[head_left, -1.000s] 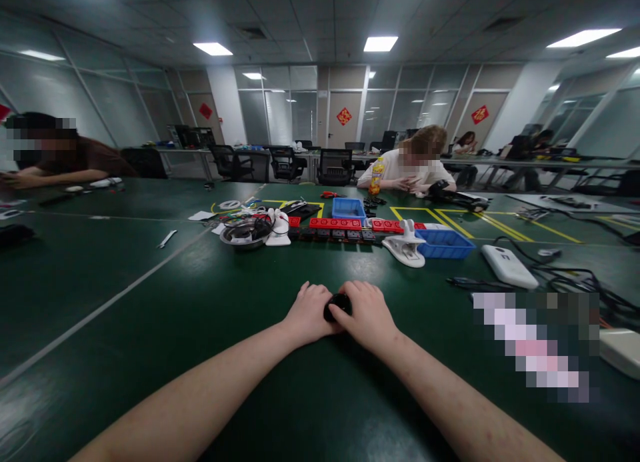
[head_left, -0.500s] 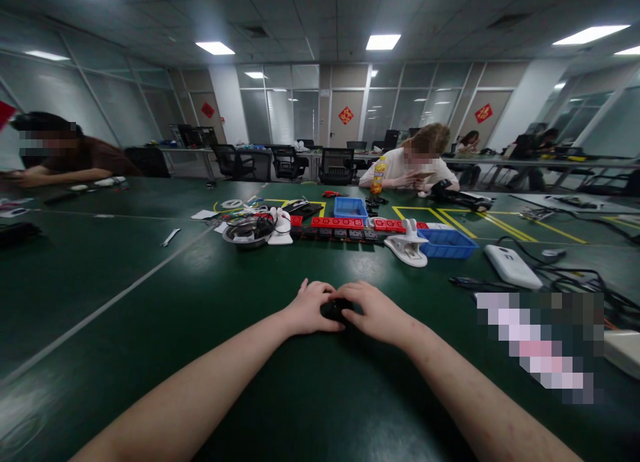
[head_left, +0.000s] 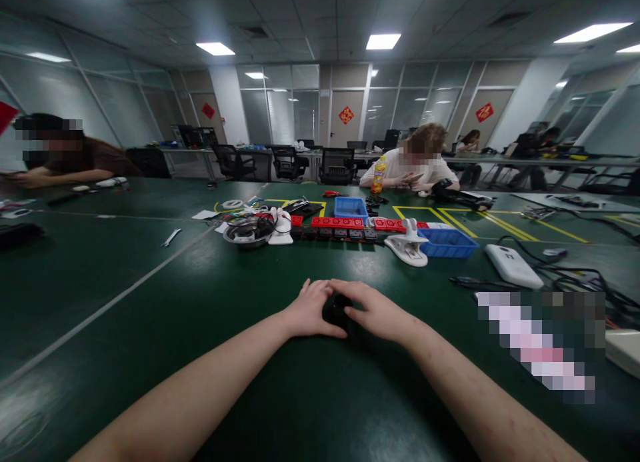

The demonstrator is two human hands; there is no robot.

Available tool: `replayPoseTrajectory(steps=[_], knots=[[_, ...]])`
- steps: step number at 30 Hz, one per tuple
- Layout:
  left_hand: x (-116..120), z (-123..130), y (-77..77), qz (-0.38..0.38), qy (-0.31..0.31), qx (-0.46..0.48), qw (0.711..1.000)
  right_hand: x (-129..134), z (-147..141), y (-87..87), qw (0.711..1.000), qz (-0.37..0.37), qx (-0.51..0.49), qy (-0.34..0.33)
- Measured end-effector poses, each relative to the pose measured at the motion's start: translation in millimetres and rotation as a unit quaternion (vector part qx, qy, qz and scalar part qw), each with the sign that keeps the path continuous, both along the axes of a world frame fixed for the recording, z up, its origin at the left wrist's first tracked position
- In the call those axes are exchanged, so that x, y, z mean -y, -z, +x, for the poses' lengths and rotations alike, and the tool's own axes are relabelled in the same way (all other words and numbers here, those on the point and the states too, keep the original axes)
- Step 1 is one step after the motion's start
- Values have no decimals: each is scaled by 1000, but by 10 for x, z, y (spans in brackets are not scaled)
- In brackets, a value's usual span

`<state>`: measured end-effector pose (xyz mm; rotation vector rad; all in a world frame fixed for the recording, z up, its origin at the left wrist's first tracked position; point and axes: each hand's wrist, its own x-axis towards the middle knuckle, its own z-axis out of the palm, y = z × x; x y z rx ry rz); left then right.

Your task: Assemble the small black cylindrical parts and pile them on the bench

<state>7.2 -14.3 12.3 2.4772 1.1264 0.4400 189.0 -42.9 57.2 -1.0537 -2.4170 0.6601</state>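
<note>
Head view: left hand (head_left: 313, 310) and right hand (head_left: 373, 305) curl round a small, glossy black, rounded object (head_left: 332, 312) down at the smooth green bench (head_left: 300, 409), likely light, stiff and slippery, best held by its sides.

Vs 1 s ago: right hand (head_left: 373, 309) is further right, wrist flatter. Its thumb no longer crosses the front of the black round piece (head_left: 332, 313); tip now sits at the piece's right side, fingers reaching over the far side toward the left hand (head_left: 310, 310). Left thumb now shows stretched along the near side. Vs 0.5 s ago: right fingers uncover more of the top, dark round face visible again. Co-worker across (head_left: 436, 169): head back up, hands lowered from the face.
</note>
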Motion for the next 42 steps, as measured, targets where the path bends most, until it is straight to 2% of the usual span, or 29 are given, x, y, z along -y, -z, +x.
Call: replayPoseTrajectory(steps=[5, 9, 13, 21, 30, 42], knots=[[23, 46, 42, 37, -46, 17, 998, 14, -38, 44, 996, 35, 10, 75], [63, 78, 51, 47, -52, 16, 997, 29, -103, 115, 985, 94, 54, 131], [87, 105, 50, 43, -49, 1, 998, 41, -160, 203, 977, 125, 76, 153], [67, 114, 45, 40, -47, -17, 998, 59, -195, 204, 973, 119, 121, 156], [16, 106, 72, 31, -49, -12, 998, 82, -189, 155, 972, 124, 115, 164], [26, 71, -10, 16, -41, -6, 999, 76, -170, 140, 978, 124, 86, 144]])
